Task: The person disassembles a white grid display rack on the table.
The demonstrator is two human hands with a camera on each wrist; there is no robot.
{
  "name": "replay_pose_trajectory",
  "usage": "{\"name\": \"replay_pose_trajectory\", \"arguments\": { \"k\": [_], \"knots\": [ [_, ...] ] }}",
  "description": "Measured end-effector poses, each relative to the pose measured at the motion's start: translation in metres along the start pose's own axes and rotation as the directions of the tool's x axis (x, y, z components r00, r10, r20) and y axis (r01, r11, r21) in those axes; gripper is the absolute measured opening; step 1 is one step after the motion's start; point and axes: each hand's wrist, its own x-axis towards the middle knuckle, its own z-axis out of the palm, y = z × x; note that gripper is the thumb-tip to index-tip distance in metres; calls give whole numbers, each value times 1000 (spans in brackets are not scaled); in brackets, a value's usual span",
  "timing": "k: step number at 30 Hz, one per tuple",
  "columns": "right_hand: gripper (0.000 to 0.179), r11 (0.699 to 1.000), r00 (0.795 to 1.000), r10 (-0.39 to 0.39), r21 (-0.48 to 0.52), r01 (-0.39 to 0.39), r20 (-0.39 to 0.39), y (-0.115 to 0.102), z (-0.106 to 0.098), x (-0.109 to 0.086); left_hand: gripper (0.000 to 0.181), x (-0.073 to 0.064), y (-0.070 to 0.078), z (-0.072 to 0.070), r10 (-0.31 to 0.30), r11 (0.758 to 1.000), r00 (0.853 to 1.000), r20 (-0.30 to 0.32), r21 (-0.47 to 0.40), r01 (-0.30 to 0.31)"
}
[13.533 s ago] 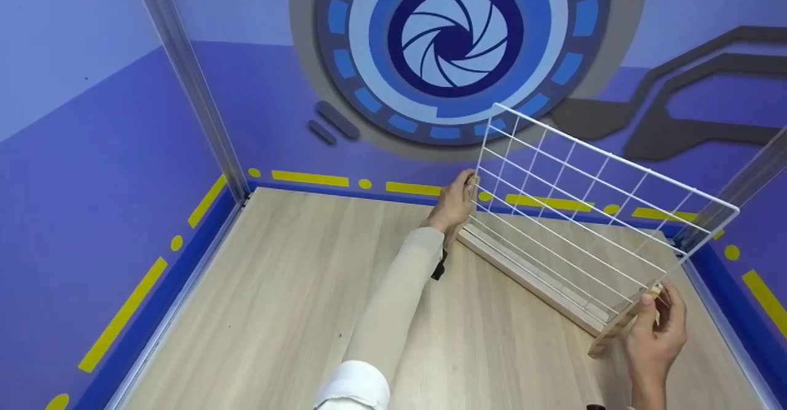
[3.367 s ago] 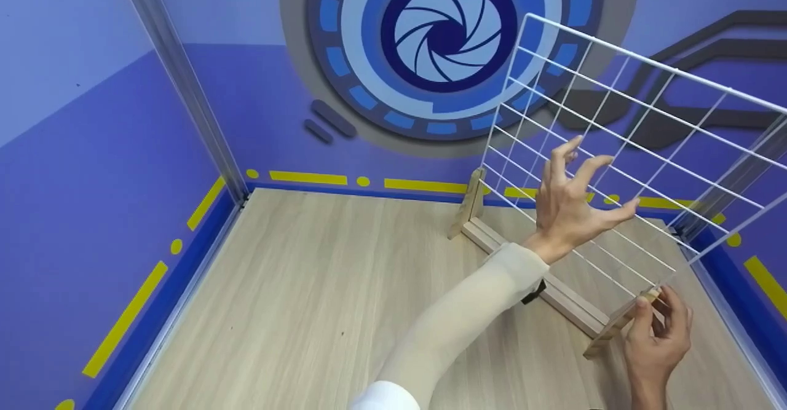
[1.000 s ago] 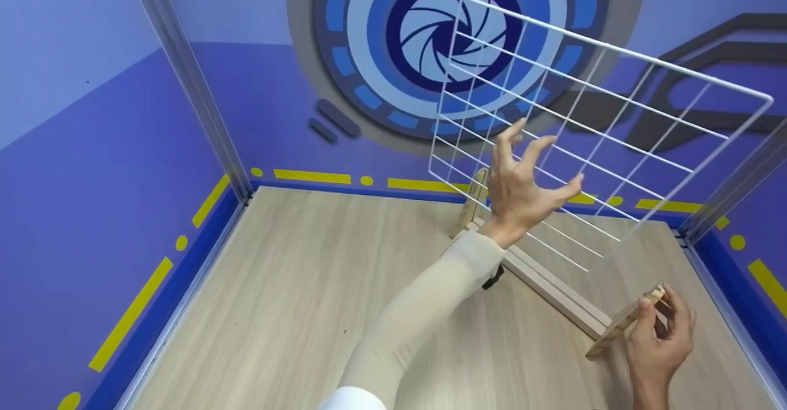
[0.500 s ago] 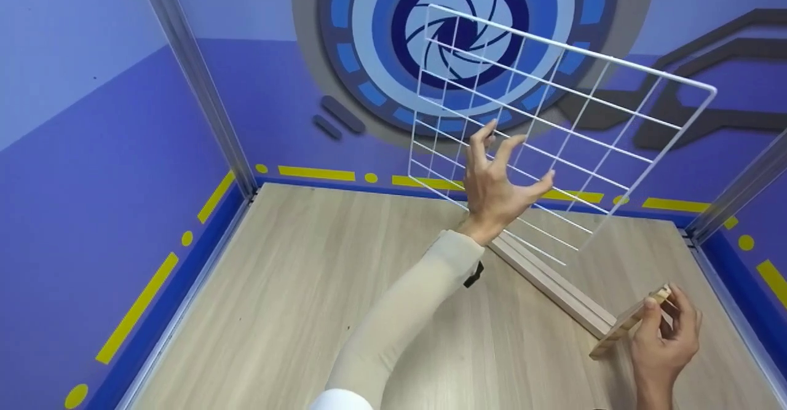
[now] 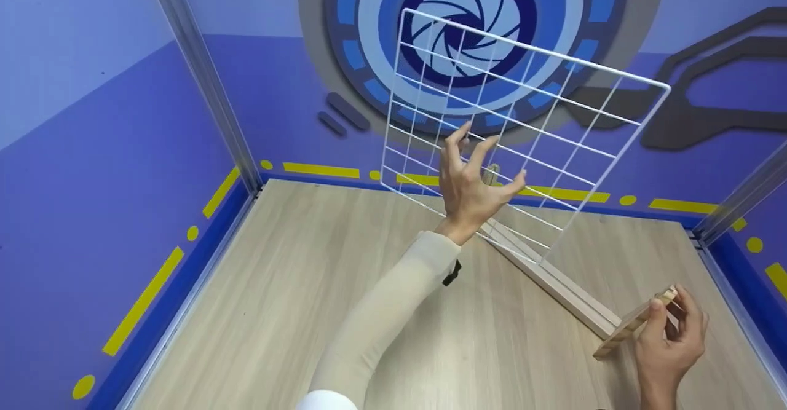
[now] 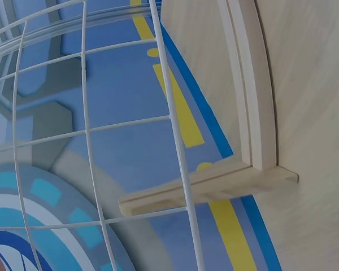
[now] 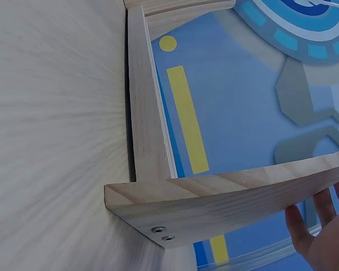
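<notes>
My left hand (image 5: 470,192) holds a white wire grid panel (image 5: 535,48) in the air, its fingers bent at the wires. The panel is tilted, above and left of a wooden stand (image 5: 547,279) on the table. In the left wrist view, panel wires pass in front of the stand's far end piece (image 6: 214,189). My right hand (image 5: 673,342) pinches the top of the near end piece (image 5: 624,333) between thumb and fingers. Two screw heads (image 7: 163,232) show on that board in the right wrist view. A grooved rail joins both ends. My left forearm hides part of the table.
The wood-grain table (image 5: 295,287) is bounded by blue-purple printed walls (image 5: 258,102) at the back and sides. Metal posts (image 5: 209,90) stand at the back corners.
Earlier the panel stood in the stand with a hand at each end. My left hand has since lifted it out and carried it leftward. My right hand stays on the near end piece.
</notes>
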Motion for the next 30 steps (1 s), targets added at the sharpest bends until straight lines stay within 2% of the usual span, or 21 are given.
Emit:
{"name": "replay_pose_trajectory", "arguments": {
  "k": [4, 15, 30],
  "knots": [
    [42, 1000, 1000, 11, -14, -11, -9, 2, -1, 1, 62, -2, -10, -6, -6, 1000, 1000, -10, 8, 6],
    [42, 1000, 1000, 2, 0, -2, 2, -21, 3, -2, 63, -10, -39, -20, -25, 998, 998, -57, 61, 28],
    [42, 1000, 1000, 2, -21, -2, 1, 9, 0, 0, 66, -17, -65, -38, -36, 995, 999, -40, 95, 40]
  ]
}}
